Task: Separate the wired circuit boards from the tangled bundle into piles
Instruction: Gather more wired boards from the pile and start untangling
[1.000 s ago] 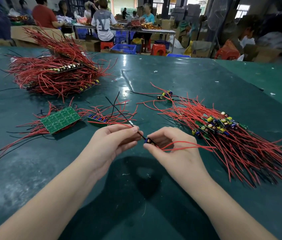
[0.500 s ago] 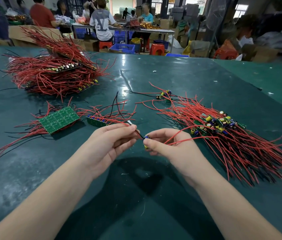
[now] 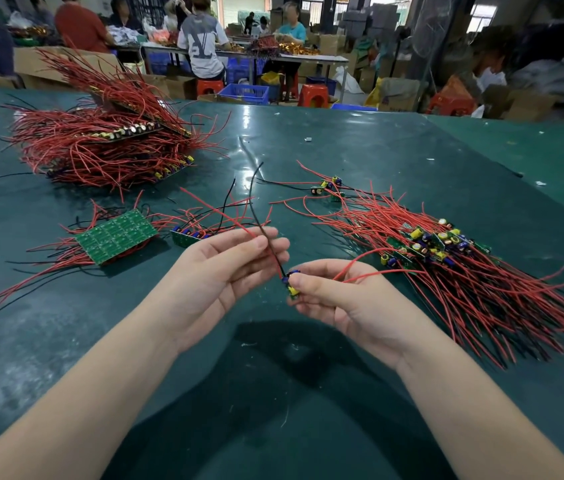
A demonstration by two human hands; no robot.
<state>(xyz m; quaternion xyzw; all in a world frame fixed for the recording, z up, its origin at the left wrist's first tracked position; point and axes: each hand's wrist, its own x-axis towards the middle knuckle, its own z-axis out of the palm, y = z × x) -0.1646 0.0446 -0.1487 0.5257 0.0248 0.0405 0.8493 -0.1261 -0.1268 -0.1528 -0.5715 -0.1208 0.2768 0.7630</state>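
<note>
My right hand [image 3: 346,299] pinches a small circuit board [image 3: 292,288] with blue and yellow capacitors, just above the table. Its red and black wires [image 3: 275,258] rise up-left across the fingertips of my left hand [image 3: 218,271], which holds them loosely with the fingers stretched out. Another red wire loops over my right hand. A pile of separated boards [image 3: 429,242] with long red wires lies to the right. The big tangled bundle [image 3: 107,147] sits at the far left.
A green panel board [image 3: 117,235] and a short board strip [image 3: 187,237] with wires lie ahead of my left hand. Two loose boards [image 3: 329,187] rest beyond the right pile. The dark green table [image 3: 308,393] ends at the back, where people sit at other tables.
My left hand went from a tight pinch next to the board to stretched fingers, and the wires now stand up longer. My right hand turned the board more upright.
</note>
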